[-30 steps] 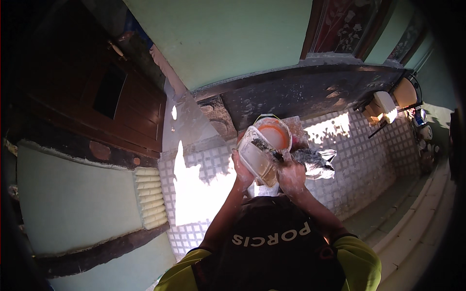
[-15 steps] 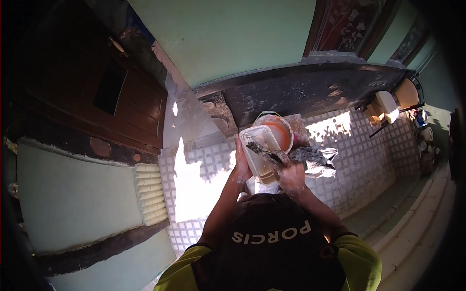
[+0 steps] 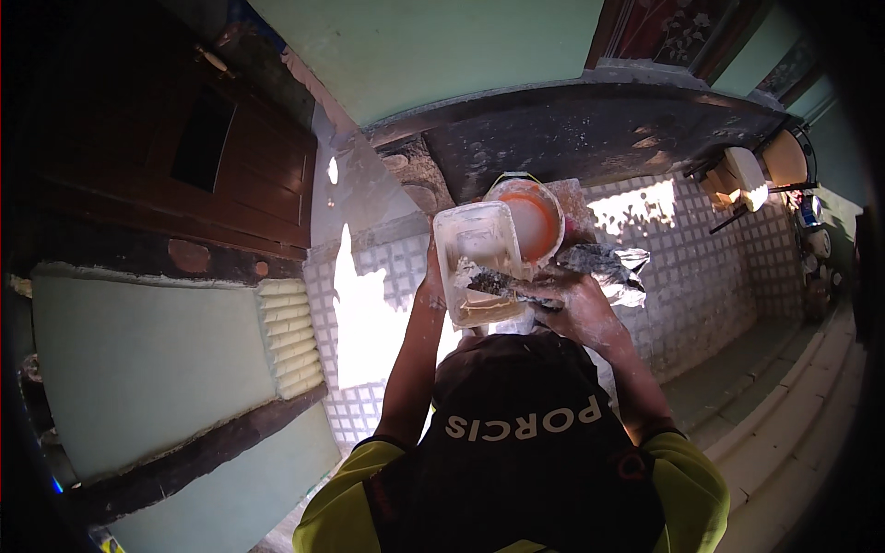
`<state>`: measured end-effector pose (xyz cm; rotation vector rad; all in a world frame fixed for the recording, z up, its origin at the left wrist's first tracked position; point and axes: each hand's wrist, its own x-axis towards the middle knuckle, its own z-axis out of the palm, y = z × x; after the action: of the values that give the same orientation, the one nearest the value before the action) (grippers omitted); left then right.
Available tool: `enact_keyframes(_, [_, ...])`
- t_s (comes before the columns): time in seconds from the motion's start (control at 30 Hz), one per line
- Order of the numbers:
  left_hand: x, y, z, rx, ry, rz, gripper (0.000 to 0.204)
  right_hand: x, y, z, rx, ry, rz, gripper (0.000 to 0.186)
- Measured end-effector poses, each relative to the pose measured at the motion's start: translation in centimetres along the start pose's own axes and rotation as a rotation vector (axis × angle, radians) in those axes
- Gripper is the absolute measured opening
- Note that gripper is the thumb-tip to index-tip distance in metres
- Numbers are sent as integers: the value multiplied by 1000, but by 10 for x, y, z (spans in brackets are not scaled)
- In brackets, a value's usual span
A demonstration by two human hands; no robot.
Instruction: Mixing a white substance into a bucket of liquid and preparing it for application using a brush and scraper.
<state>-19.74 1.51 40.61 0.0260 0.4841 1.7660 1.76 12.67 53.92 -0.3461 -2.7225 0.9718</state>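
My left hand (image 3: 430,276) grips the left side of a white rectangular plastic tub (image 3: 449,249), whose inside is smeared with pale paste. The tub is tipped so that I look into it. In my right hand (image 3: 583,307) is a flat, dark trowel-like tool (image 3: 489,279), crusted with pale paste. Its blade reaches left over the near part of the tub's opening. Just beyond the tub, partly covered by it, stands a round bucket (image 3: 558,221) with an orange band inside and pale matter in it.
A crumpled black plastic bag (image 3: 604,263) lies right of the bucket on the tiled floor (image 3: 687,286). Beyond rises a green wall (image 3: 442,55) with a dark lower band. Chairs (image 3: 747,175) stand far right; a brown door (image 3: 263,166) is at the left. Steps (image 3: 774,415) run along the right.
The tub has shifted slightly left and toward the far wall. My right hand has moved right, drawing the tool to the tub's near part, with its blade lying flatter.
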Motion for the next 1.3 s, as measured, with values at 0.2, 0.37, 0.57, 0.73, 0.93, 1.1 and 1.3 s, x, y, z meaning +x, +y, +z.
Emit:
enact_keyframes(0.2, [-1, 1, 6, 23, 2, 92, 78, -5, -23, 4, 257, -227, 252, 37])
enact_keyframes(0.37, [-4, 7, 10, 49, -15, 189, 79, -9, -24, 11, 473, -233, 273, 32])
enact_keyframes(0.57, [-5, 2, 16, 80, -45, 313, 79, -5, -34, 4, 525, -289, 422, 29])
enact_keyframes(0.73, [-16, 3, 19, 108, -83, 402, 80, -13, -24, 13, 542, -212, 326, 29])
enact_keyframes(0.93, [-17, 6, 24, 143, -135, 521, 81, -21, -20, 24, 442, -119, 157, 28])
enact_keyframes(1.1, [-15, -5, 33, 152, -148, 525, 82, -28, -25, 44, 387, 4, 156, 28])
enact_keyframes(1.3, [-22, -9, 35, 164, -149, 531, 83, -22, -23, 22, 500, -97, 147, 26])
